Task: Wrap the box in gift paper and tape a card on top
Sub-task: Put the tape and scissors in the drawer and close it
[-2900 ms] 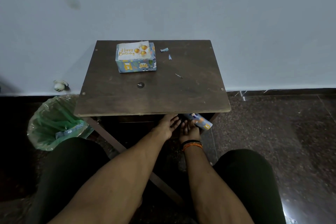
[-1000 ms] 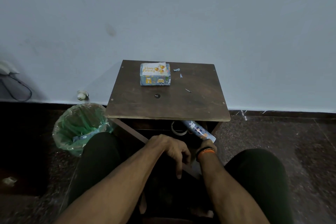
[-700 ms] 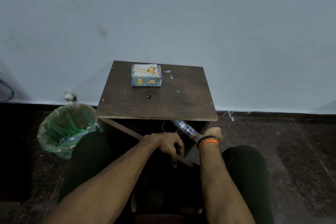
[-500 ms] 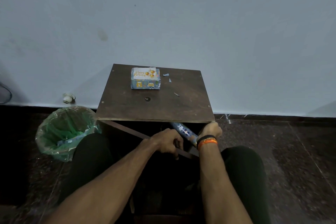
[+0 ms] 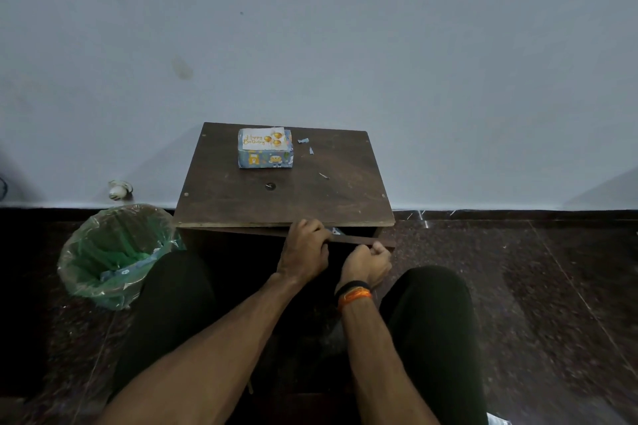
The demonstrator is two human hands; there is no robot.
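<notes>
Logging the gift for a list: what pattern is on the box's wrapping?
Light blue paper with yellow cartoon figures on the box, clearest in the head view.

green-lined bin (image 5: pixel 114 252) left of table (image 5: pixel 345 190), grey wall (image 5: pixel 345 28)

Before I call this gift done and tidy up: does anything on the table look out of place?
Only small litter: paper scraps lie on the table right of the wrapped box. The card lies flat on top.

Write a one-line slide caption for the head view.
Wrapped box with birthday card on the table; both hands at its front edge.
</notes>
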